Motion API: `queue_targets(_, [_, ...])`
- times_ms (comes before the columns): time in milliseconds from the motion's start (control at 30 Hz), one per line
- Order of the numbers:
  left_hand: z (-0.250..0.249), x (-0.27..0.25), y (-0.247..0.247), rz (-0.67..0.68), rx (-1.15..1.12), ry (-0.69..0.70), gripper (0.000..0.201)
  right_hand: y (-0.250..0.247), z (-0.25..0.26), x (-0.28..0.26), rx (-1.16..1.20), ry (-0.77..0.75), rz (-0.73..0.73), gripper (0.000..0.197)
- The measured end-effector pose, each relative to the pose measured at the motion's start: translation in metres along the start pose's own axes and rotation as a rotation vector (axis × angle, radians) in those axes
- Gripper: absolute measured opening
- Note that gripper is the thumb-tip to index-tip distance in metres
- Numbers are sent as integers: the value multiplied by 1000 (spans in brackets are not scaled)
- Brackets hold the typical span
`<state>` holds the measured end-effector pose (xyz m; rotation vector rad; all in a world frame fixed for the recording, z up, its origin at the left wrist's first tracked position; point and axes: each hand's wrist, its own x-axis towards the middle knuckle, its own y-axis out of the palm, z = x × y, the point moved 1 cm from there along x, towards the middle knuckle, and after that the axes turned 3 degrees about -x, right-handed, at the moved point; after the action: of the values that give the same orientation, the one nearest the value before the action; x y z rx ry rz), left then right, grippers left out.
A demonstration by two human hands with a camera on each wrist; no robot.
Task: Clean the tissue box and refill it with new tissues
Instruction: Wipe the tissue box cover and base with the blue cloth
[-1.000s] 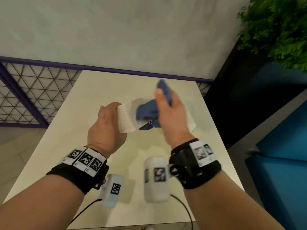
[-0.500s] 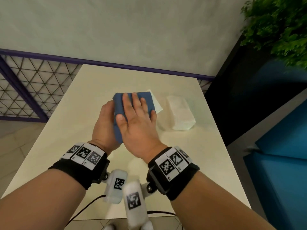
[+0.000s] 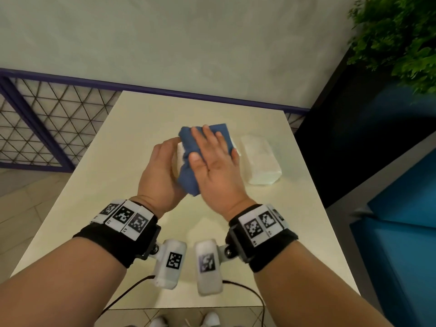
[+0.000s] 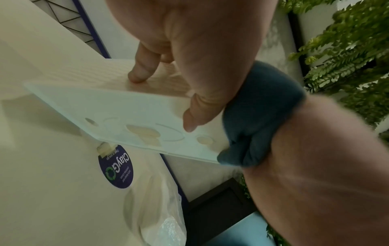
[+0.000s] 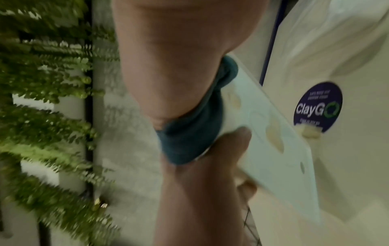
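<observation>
A white tissue box (image 3: 180, 155) is held tilted above the cream table (image 3: 113, 208), gripped at its near-left end by my left hand (image 3: 160, 171). In the left wrist view its thumb and a fingertip press on the box (image 4: 126, 108), whose underside shows oval cut-outs. A blue cloth (image 3: 188, 182) lies over the box top. My right hand (image 3: 212, 166) presses flat on the cloth, fingers straight. The cloth (image 5: 189, 141) bunches at the box's edge (image 5: 273, 141) in the right wrist view. A wrapped pack of white tissues (image 3: 259, 161) lies to the right.
A round purple ClayGo sticker (image 4: 115, 166) is stuck to the table under the box. A purple mesh railing (image 3: 47, 128) runs behind and to the left. A dark planter with green leaves (image 3: 401, 38) and a blue seat (image 3: 401, 232) stand on the right.
My right hand brought the cloth from the box's raised end down flat onto its top, then slid it right and a little away. My left hand kept its grip on the box.
</observation>
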<state>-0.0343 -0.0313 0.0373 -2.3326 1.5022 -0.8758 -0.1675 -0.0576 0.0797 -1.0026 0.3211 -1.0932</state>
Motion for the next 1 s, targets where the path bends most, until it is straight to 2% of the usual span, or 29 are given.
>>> queue_targets(67, [-2, -1, -5, 21, -71, 24, 67, -10, -21, 10, 92, 91, -71, 48])
queue_targets(167, [-9, -5, -6, 30, -56, 20, 73, -17, -33, 20, 197, 234, -116, 49])
queue_targets(233, [-10, -5, -4, 30, -95, 15, 71, -10, -16, 15, 54, 192, -82, 52])
queue_targets(300, [-12, -4, -4, 16, -45, 9, 62, 0, 4, 1, -74, 69, -24, 54])
queue_targets(367, [-16, -1, -7, 17, 35, -1, 54, 2, 8, -7, -92, -24, -19, 56])
queue_targets(433, [-22, 0, -12, 49, -26, 36, 58, -8, -8, -1, -37, -10, -73, 53])
queue_targets(533, [-16, 1, -18, 97, -134, -9, 72, -29, -33, 11, 278, 155, -131, 43])
queue_targets(600, [-5, -1, -20, 128, -251, -97, 79, -36, -39, 15, 562, 317, -75, 37])
queue_targets(633, [0, -2, -21, 141, -319, -138, 80, -38, -42, 15, 655, 351, -29, 38])
queue_targets(733, [10, -2, -23, 156, -511, -182, 85, -42, -41, 12, 692, 205, 131, 61])
queue_targets(833, [14, -1, -24, 165, -602, -180, 84, -48, -32, 17, 592, 47, 175, 91])
queue_targets(900, [19, -5, -25, 161, -675, -198, 83, -53, -25, 23, 535, -12, 187, 99])
queue_targets(1000, [25, -12, -27, 191, -814, -221, 84, -55, -17, 28, 421, -86, 292, 111])
